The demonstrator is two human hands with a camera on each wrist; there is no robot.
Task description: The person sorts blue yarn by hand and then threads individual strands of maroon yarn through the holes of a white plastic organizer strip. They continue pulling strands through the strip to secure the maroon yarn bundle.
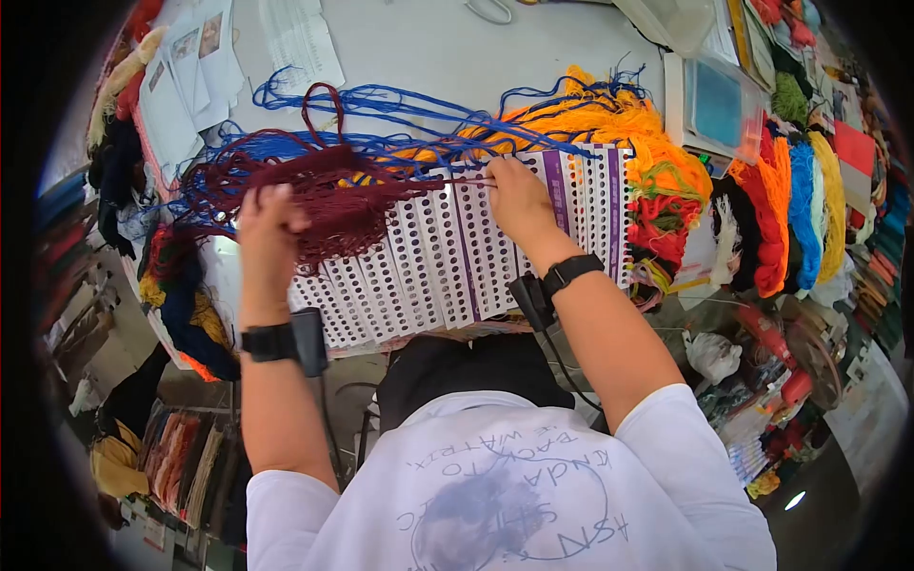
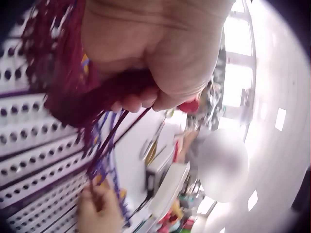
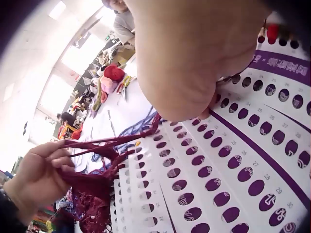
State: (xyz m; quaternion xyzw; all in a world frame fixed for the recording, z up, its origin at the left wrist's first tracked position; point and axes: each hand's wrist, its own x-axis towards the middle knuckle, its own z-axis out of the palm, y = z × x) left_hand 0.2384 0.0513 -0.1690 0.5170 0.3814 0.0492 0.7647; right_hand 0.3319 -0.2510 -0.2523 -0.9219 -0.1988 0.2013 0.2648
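Note:
A thick bundle of maroon yarn (image 1: 333, 205) lies across the left part of the white-and-purple hole-punched cards (image 1: 419, 262). My left hand (image 1: 267, 233), blurred in the head view, grips this bundle; its fingers curl round the yarn in the left wrist view. From there, a few maroon strands (image 3: 104, 141) stretch over to my right hand (image 1: 522, 200). At the cards' far edge, the right hand pinches those strands, its fingertips partly hidden by the palm in the right wrist view. Blue yarn (image 1: 390, 100) runs loosely behind the cards.
Orange yarn (image 1: 609, 119) is heaped at the cards' far right, with red yarn (image 1: 660, 228) below it. Papers (image 1: 193, 71) lie on the table's far left. A clear plastic box (image 1: 719, 105) stands at the right, near hanging skeins (image 1: 804, 209). Scissors (image 1: 490, 9) lie at the back.

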